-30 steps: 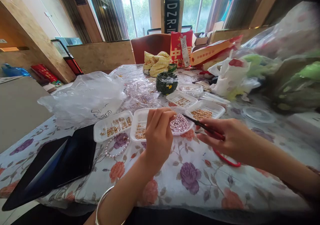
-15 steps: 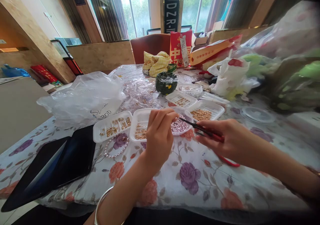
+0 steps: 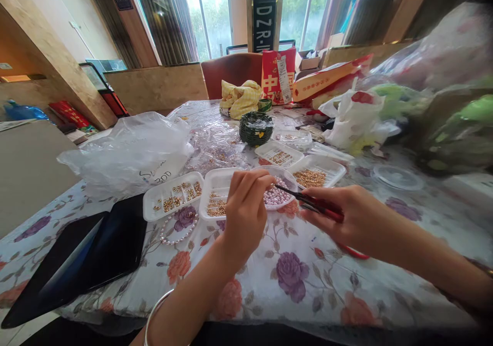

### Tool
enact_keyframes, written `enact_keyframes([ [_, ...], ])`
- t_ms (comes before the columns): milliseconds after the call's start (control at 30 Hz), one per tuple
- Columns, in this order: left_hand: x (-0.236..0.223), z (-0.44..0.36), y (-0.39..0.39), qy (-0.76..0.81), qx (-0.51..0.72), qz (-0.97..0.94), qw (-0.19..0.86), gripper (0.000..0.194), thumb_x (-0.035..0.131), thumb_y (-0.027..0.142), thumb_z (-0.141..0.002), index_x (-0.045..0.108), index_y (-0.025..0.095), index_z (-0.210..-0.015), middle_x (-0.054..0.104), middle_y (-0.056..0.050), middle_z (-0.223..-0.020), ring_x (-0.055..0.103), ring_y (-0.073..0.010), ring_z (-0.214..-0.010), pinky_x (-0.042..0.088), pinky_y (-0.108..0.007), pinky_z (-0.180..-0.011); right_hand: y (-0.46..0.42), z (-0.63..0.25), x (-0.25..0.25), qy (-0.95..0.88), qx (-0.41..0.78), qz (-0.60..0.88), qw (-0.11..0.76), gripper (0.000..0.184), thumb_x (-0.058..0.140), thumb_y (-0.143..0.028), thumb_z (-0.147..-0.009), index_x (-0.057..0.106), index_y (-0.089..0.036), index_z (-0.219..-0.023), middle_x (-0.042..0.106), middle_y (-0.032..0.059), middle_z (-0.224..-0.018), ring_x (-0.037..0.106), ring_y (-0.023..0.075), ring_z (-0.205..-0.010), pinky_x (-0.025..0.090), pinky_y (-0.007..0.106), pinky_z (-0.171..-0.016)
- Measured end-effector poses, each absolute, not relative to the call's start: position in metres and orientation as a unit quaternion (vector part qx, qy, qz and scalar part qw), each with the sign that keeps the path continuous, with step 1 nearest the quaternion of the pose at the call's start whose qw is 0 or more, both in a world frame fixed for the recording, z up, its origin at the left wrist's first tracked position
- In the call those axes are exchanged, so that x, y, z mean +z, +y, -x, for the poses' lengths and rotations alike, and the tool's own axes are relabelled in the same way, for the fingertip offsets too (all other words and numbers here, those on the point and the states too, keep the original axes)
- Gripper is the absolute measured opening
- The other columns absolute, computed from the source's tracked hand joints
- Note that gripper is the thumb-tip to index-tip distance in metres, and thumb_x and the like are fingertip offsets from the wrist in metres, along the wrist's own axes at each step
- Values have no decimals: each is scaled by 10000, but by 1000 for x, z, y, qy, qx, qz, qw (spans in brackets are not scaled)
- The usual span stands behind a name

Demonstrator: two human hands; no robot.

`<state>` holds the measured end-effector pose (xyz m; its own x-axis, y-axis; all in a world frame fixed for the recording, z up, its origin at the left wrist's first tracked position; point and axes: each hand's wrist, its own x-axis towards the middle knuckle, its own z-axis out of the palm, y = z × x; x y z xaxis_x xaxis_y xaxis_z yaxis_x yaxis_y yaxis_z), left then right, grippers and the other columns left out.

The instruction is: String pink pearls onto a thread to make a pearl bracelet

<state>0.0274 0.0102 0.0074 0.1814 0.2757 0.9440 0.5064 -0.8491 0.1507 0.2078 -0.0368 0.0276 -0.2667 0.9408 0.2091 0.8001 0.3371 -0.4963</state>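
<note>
Red-handled pliers (image 3: pixel 321 206) with dark, slim jaws are gripped in my right hand (image 3: pixel 354 220). Their tip reaches the fingertips of my left hand (image 3: pixel 246 207), which are pinched together; whatever is between them is too small to make out. Just behind the fingers stands a round white bowl (image 3: pixel 295 181) of pale purple beads (image 3: pixel 278 193). My left hand partly covers a white tray (image 3: pixel 221 177) holding gold beads (image 3: pixel 216 206). On the cloth to the left lies a bracelet of pale pearl-like beads (image 3: pixel 179 242). Under my right hand, part of a red-handled tool (image 3: pixel 356 253) shows.
More white trays with gold pieces stand at the left (image 3: pixel 148 207) and right (image 3: pixel 339 170). A dark folded tablet (image 3: pixel 119 243) lies at left, near a large plastic bag (image 3: pixel 127 146). Behind are a green woven basket (image 3: pixel 256 129) and, at right, bulging bags (image 3: pixel 454 115).
My right hand has shifted slightly left, and the plier tip has come from above the bead bowl to my left fingertips. The plier handles look closer together. My left hand has barely moved.
</note>
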Motion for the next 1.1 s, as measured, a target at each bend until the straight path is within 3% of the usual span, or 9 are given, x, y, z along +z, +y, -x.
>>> enact_keyframes([
  [567,7,-28,10,-256,-586,763,94,260,466,-51,-779,554,184,-850,625,-23,-810,533,-135,-783,470,-283,-713,-36,-210,25,-786,134,555,235,308,476,-425,-840,663,-180,-835,504,-41,-506,359,69,-452,334,200,-437],
  [767,9,-28,10,-264,-587,760,90,232,484,-16,-793,553,203,-826,617,-11,-780,540,-132,-765,472,-278,-693,-36,-205,25,-769,127,578,243,296,488,-388,-819,680,-163,-839,591,-2,-567,427,81,-471,357,200,-436],
  [933,8,-30,11,-270,-595,752,93,201,508,-9,-791,548,187,-795,613,-9,-745,540,-123,-744,466,-267,-678,-36,-200,27,-753,148,589,253,275,487,-367,-795,670,-170,-735,576,-3,-523,432,87,-458,363,210,-440],
  [1100,7,-29,12,-273,-603,743,99,191,527,-1,-786,545,189,-772,602,1,-718,540,-118,-723,462,-262,-656,-34,-199,27,-738,186,602,242,253,480,-339,-784,676,-180,-761,597,-4,-532,446,95,-452,367,218,-434],
])
